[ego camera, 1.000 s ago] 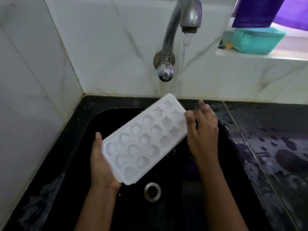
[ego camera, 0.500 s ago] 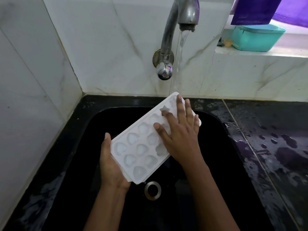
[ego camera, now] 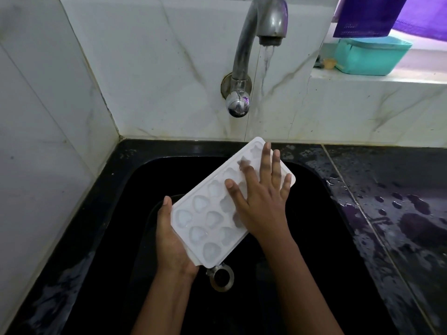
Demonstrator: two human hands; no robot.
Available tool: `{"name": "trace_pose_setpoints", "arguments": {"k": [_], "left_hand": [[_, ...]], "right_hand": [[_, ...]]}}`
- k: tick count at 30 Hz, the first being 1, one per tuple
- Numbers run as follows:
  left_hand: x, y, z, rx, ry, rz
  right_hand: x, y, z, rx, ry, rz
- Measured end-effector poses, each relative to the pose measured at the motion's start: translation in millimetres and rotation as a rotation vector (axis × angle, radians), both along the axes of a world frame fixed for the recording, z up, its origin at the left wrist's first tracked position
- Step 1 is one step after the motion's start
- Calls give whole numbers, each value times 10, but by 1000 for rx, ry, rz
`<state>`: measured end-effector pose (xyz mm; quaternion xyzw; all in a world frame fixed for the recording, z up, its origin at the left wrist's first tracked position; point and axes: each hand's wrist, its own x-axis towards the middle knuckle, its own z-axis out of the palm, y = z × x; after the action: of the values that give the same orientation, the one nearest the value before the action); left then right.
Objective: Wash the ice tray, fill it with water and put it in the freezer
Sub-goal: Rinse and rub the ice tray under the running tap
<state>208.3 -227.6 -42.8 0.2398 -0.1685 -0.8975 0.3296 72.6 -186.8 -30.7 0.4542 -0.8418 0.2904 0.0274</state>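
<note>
A white ice tray [ego camera: 205, 213] with heart and star moulds is held tilted over the black sink [ego camera: 338, 226], its far end under the running water. My left hand [ego camera: 171, 243] grips its near left edge from below. My right hand [ego camera: 261, 197] lies flat on the tray's far half, fingers spread across the moulds. Water runs from the metal tap [ego camera: 263, 22] down onto the tray's far end.
A metal drain [ego camera: 221, 279] sits in the sink bottom below the tray. The black counter [ego camera: 399, 201] on the right is wet. A teal tub [ego camera: 370, 55] stands on the ledge at the back right, under a purple cloth [ego camera: 367, 15]. White tiled walls close the left and back.
My right hand moved from the tray's right edge onto its top surface and now spreads further along the moulds. The tray shifted a little to the right under the water.
</note>
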Motion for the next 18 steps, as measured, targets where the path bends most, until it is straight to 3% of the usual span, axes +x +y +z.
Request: {"name": "trace_pose_setpoints", "arguments": {"k": [2,7,11,15,18], "left_hand": [[23,-30,-35,-11,-28,27],[-17,-9,-43,-19,-127,47],[4,-22,-64,9,-84,54],[-18,0,-68,27,-109,77],[-21,-2,-33,28,-113,73]], "right_hand": [[-26,-2,18,-12,-47,17],[-78,50,15,14,64,-100],[-47,27,32,30,40,-8],[-62,42,28,1,100,-107],[20,0,24,1,62,-43]]}}
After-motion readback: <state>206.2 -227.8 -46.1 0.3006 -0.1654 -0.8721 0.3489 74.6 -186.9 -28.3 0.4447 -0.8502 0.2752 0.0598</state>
